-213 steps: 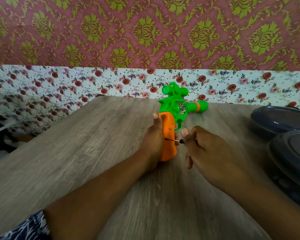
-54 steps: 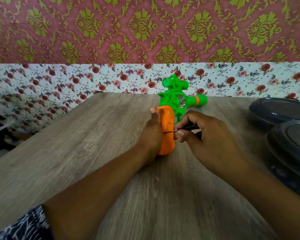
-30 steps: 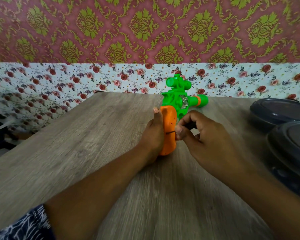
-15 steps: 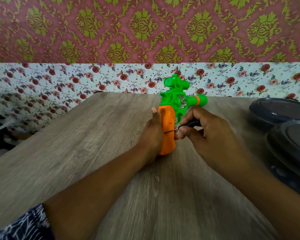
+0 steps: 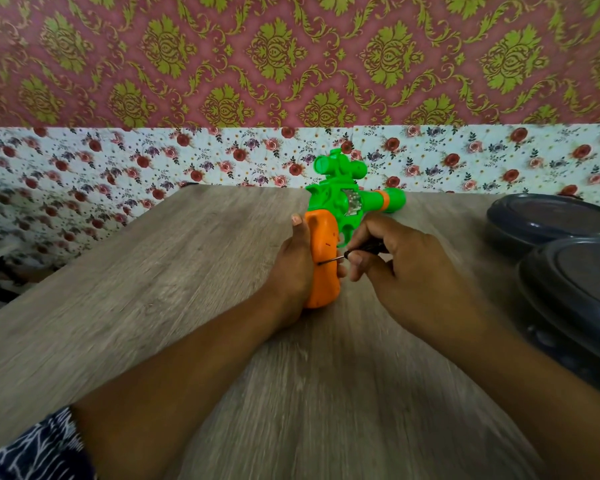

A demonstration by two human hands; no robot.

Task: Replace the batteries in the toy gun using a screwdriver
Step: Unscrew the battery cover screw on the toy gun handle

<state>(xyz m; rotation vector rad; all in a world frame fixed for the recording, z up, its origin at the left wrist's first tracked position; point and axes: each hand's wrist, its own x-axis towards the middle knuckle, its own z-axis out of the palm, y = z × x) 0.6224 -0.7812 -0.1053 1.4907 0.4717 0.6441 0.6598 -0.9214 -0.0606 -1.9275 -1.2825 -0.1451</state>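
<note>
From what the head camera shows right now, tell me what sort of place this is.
Most likely a room in a home, not a workshop. The wall carries ornate maroon-and-gold wallpaper above a rose-print band, the work happens on a plain wood-grain table, and dark lidded household containers sit at its right edge.

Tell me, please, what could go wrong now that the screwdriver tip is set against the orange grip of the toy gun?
The thin screwdriver could slip off the orange grip and jab the left hand bracing it right behind. The toy gun stands on the table steadied by that hand alone, so a push from the right hand might tip it.
</note>
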